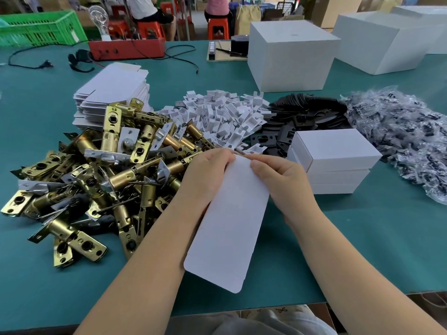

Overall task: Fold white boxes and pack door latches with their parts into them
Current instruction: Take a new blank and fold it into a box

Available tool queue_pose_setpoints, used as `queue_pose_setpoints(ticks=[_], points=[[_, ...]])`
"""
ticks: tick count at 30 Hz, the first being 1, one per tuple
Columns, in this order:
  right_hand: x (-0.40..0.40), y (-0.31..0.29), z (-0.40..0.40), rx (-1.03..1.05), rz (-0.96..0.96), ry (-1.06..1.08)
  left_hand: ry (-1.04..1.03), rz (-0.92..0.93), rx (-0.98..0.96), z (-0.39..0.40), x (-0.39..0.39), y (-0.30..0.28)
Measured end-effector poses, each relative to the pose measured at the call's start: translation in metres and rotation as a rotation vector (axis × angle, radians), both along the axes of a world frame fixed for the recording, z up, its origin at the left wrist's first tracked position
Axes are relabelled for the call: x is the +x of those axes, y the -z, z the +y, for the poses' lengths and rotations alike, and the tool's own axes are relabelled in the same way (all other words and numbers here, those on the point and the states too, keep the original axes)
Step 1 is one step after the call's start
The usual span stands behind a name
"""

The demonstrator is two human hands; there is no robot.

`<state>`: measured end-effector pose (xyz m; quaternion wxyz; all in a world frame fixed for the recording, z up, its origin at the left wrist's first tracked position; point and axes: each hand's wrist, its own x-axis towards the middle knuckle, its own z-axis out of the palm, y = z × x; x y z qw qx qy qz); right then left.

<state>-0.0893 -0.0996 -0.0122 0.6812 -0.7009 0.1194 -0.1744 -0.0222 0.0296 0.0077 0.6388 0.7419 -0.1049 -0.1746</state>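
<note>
On the green table (362, 238), the folded white boxes (333, 163) stand in a small stack at the right, just near the right hand; they are closed, so their content cannot be seen. Two bigger white cartons (290, 56) stand at the far side, also closed. A green crate (38, 29) is at the far left corner; what is inside it cannot be told.

Both hands hold one flat box blank (229, 226) above the near middle of the table. The left hand (208, 177) grips its far left edge with curled fingers, and the right hand (285, 182) pinches the far right edge, thumb on top. The blank's near end with rounded corners points toward the person and hangs free.

The heap of brass door latches (101, 170) lies left of the hands, touching the left wrist area. Behind it is a stack of flat blanks (113, 93). Far from the hands lie white plastic parts (225, 117), then black plates (297, 117), then small bags (399, 131) at the right.
</note>
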Motion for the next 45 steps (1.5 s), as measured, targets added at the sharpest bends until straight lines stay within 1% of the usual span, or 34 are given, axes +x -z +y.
queue_pose_setpoints(ticks=[3,7,10,14,21,25,30,33,35,38,40,42,44,45], points=[[0.0,-0.001,-0.001,0.021,-0.001,0.045,0.036,0.041,-0.055,-0.001,-0.001,-0.001],[0.0,-0.002,-0.005,0.084,-0.03,0.151,0.206,0.071,-0.142,0.002,-0.002,0.001],[0.0,-0.002,-0.005,0.116,-0.033,0.152,0.161,0.102,-0.185,0.002,-0.002,0.002],[-0.001,-0.003,-0.006,0.09,-0.031,0.107,0.114,0.117,-0.234,0.001,0.0,0.001],[-0.003,-0.003,-0.005,0.036,-0.058,0.08,0.13,0.02,-0.245,0.0,-0.004,0.002],[-0.002,-0.004,-0.005,0.13,-0.063,0.042,0.11,-0.033,-0.217,-0.002,-0.005,0.003],[0.001,0.002,-0.005,0.114,-0.041,0.116,0.099,-0.089,-0.224,-0.002,-0.004,0.005],[0.002,0.0,-0.007,0.256,-0.027,0.106,0.118,-0.164,-0.213,-0.002,-0.005,0.005],[0.003,-0.003,-0.009,0.32,-0.004,0.102,0.125,-0.164,-0.211,-0.002,-0.005,0.004],[0.003,-0.001,-0.009,0.278,0.014,0.097,0.079,-0.116,-0.181,-0.004,-0.002,0.004],[0.004,0.002,-0.006,0.167,0.013,0.127,0.031,-0.083,-0.171,-0.007,-0.002,0.007],[0.005,0.005,-0.004,0.058,-0.005,0.182,-0.049,-0.09,-0.143,-0.013,-0.004,0.01],[0.006,0.005,-0.003,0.052,0.004,0.2,-0.149,-0.12,-0.137,-0.016,-0.006,0.014],[0.006,0.006,-0.004,0.073,0.034,0.174,-0.2,-0.134,-0.146,-0.017,-0.007,0.015]])
